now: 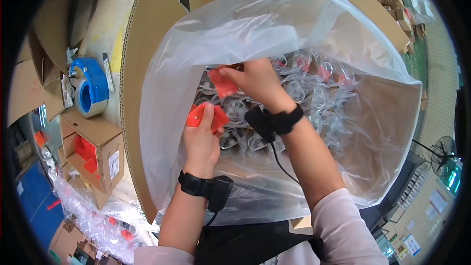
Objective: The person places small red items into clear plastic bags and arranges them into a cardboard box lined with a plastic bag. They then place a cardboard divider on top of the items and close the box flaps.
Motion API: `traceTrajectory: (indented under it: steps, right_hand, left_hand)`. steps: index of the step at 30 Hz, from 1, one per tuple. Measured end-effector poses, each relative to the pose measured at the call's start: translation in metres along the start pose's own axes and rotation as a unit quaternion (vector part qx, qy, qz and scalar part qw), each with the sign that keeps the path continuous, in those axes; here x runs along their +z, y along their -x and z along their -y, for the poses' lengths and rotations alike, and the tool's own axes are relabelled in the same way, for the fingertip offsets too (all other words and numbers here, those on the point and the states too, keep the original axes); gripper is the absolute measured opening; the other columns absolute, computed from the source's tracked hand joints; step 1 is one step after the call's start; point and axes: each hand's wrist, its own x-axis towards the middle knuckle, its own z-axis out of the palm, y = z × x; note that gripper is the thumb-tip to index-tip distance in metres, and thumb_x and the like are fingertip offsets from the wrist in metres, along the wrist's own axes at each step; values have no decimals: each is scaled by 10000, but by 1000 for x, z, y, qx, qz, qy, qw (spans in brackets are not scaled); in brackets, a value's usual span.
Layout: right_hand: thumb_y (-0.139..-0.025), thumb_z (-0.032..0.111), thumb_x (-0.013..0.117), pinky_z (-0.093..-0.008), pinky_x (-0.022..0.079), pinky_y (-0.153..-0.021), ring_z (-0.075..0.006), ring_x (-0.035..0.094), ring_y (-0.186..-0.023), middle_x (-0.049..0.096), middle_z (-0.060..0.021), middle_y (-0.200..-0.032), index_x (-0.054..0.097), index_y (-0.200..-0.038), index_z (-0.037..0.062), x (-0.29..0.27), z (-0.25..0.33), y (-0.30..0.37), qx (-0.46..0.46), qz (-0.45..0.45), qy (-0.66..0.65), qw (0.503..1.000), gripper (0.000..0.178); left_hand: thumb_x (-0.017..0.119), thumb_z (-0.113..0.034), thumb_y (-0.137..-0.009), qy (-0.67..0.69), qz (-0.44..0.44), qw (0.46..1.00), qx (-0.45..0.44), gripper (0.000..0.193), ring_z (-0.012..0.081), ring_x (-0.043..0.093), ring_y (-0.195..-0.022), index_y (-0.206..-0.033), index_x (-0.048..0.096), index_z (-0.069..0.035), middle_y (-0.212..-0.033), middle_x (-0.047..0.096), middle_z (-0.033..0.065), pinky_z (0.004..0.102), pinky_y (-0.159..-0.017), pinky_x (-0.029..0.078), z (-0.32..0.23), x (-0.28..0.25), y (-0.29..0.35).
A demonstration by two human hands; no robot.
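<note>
Both hands are inside a large cardboard carton lined with a translucent plastic bag [235, 39]. My left hand [201, 145] pinches a few glossy red plastic pieces [196, 114] between thumb and fingers. Slightly farther off, my right hand [257, 82] grips another red plastic piece [224, 84] between thumb and fingertips. Beneath and around them lie many clear-wrapped items [306, 93] with pale loops showing, possibly coiled cables; their exact kind is hard to make out. Several at the far right show red pieces on top. A black strapped device sits on each wrist.
Carton flaps [135, 83] stand up at the left and far side. Left of the carton are a blue tape dispenser [91, 86] and a small cardboard box [100, 149] holding red pieces. Bubble-wrapped items [83, 206] lie at lower left; a fan [441, 154] stands at far right.
</note>
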Motion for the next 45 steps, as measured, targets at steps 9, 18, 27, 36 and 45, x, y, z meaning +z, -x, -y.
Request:
traceTrajectory:
  steps: [9,18,27,36,45]
  right_hand:
    - [-818,200,714,-300,494,-686,-181,630,-749,687,-128,-900,667,-1007,-42,4,14,43,81,4,-16,997,311]
    - [-788,42,691,-304,499,-635,-192,642,-728,676,-65,-823,702,-904,22,-38,15,76,80,-48,93,991,118]
    - [-792,40,650,-365,516,-759,-277,641,-882,654,-125,-911,670,-1031,33,-33,-10,66,-3,-127,125,984,240]
    - [-816,59,713,-247,482,-638,-93,614,-739,671,-74,-852,684,-980,-23,-56,8,148,213,-59,-265,939,186]
    - [-786,31,587,-400,509,-756,-309,617,-921,658,-105,-923,699,-921,77,-81,-52,85,13,-67,375,924,181]
  left_hand:
    - [650,-145,-909,20,104,994,-25,239,174,645,-917,-1128,567,-94,-1038,636,49,305,-704,560,9,-14,17]
    - [715,-175,-865,-34,124,991,-40,222,122,635,-824,-1045,613,-93,-947,649,21,265,-617,534,26,-10,17]
    - [620,-173,-931,36,185,979,-75,334,177,647,-904,-1225,543,-35,-1065,638,80,272,-637,559,12,8,26]
    - [695,-217,-881,-37,247,962,-113,218,115,630,-785,-1014,614,-64,-937,658,45,248,-602,540,49,15,27]
    - [608,-214,-937,-6,226,966,-127,319,203,637,-971,-1196,529,-45,-1093,618,91,341,-731,576,52,24,28]
